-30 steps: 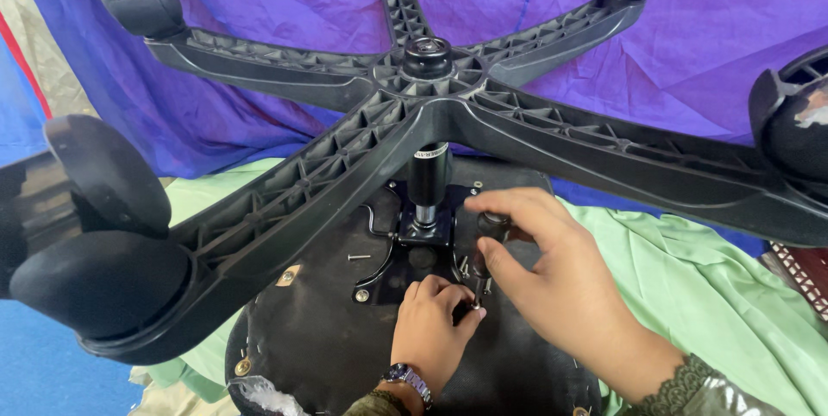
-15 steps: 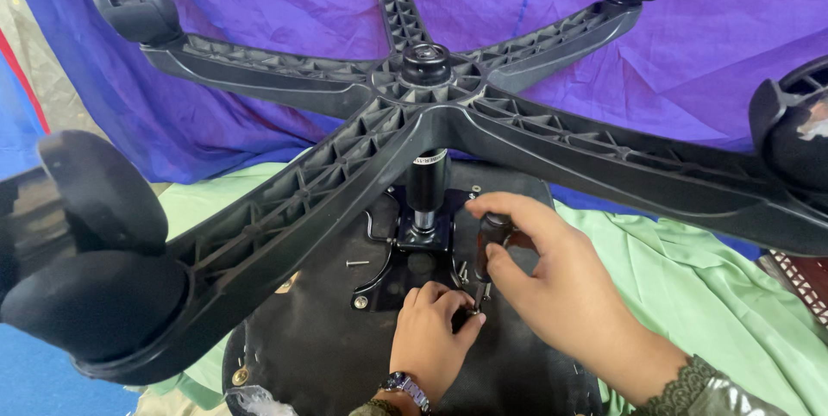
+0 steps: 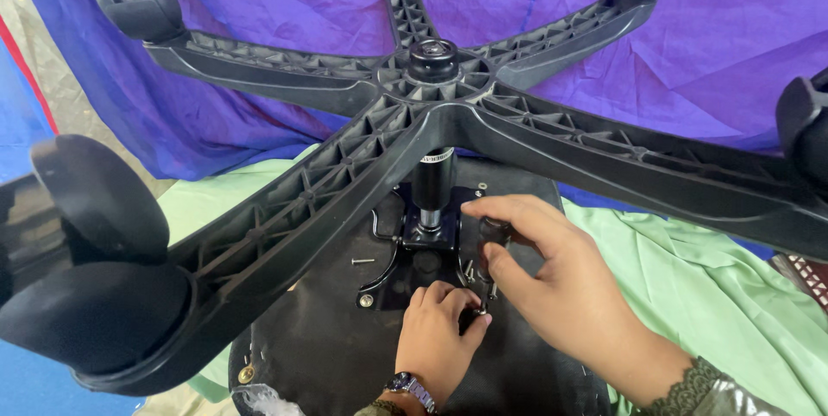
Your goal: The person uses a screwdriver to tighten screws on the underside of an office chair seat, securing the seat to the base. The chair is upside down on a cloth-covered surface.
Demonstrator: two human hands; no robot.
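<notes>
Right hand: my right hand point(image 3: 561, 282) grips the dark screwdriver point(image 3: 488, 248), tip down, as before.
Left hand: my left hand point(image 3: 442, 330) stays pinched at the tip, just below.
Plate: the black mounting plate point(image 3: 405, 269) beside both hands, unmoved.
Base: the chair base point(image 3: 431, 97) sits above them, higher in view now.

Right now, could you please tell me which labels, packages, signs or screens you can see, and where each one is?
Label: a small pale band with dark print, too small to make out, around the black gas lift cylinder, just under the hub of the chair base.
No packages, signs or screens in view.
</notes>
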